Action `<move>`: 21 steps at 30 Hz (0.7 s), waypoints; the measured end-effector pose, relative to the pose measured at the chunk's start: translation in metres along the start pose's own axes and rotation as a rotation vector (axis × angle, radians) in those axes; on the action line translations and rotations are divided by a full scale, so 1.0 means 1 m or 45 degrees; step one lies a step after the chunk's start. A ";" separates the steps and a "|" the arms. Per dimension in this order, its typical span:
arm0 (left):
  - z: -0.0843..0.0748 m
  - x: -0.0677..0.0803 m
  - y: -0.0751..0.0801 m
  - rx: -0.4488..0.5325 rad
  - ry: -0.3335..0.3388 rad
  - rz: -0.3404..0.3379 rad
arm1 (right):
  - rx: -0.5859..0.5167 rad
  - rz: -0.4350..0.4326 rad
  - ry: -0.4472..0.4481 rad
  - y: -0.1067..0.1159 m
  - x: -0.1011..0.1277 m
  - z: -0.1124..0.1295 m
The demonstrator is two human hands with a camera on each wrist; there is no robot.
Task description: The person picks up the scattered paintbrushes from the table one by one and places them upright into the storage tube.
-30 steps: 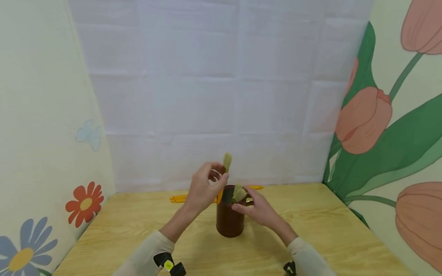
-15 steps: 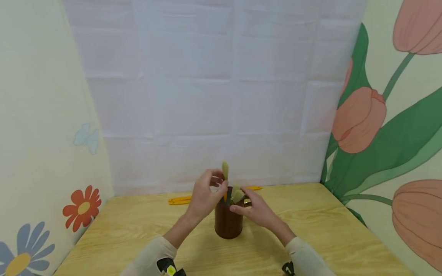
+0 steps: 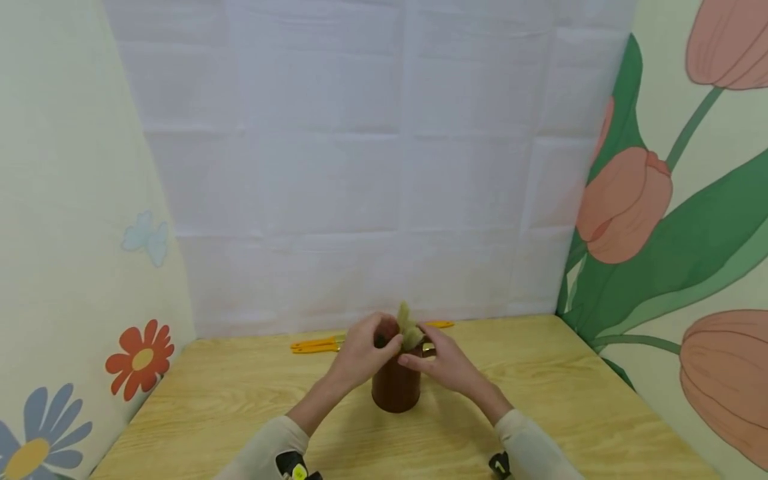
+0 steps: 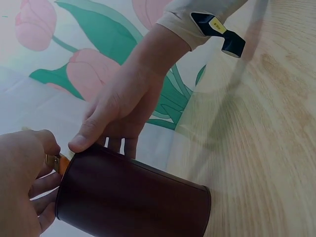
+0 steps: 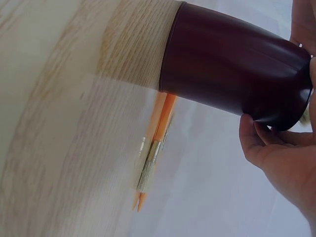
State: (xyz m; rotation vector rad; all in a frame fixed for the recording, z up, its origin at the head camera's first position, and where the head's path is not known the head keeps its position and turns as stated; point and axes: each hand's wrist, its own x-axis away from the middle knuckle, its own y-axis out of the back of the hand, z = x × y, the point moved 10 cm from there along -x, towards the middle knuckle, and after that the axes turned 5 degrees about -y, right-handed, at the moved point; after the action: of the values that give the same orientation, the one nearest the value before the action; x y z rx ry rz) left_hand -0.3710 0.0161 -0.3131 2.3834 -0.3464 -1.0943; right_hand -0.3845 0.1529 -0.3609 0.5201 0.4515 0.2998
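A dark brown cup stands on the wooden table between both hands. Pale brush bristles stick up out of its mouth. My left hand is at the cup's left rim and pinches a brush that is sunk low into the cup. A bit of that brush's metal ferrule shows by the left hand. My right hand holds the cup's right rim, its thumb lying on the outside of the cup and its fingers behind it.
Orange-handled brushes lie on the table behind the cup, near the white back wall, and also show in the right wrist view as orange brushes. Another orange brush lies at the back right. Flower-printed walls close in the left and right sides.
My left hand has come down with the brush, from well above the cup to its rim, so the bristles now stand just over the opening. The right hand stayed at the rim.
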 end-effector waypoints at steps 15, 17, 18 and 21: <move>0.006 0.001 0.007 -0.022 0.014 -0.037 | 0.000 -0.002 -0.018 0.000 -0.001 -0.004; 0.010 0.002 0.011 -0.027 0.019 -0.069 | 0.019 -0.009 -0.041 0.001 0.000 -0.005; 0.013 0.002 0.013 -0.034 0.020 -0.086 | 0.024 -0.012 -0.048 0.001 0.000 -0.005; 0.022 0.002 0.019 -0.048 0.034 -0.129 | 0.029 -0.022 -0.042 0.001 0.000 -0.005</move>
State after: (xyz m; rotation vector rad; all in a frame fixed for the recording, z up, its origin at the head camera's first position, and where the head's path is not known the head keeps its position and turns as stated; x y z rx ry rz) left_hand -0.3873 -0.0085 -0.3166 2.4024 -0.1954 -1.1028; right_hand -0.3868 0.1561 -0.3639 0.5425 0.4275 0.2693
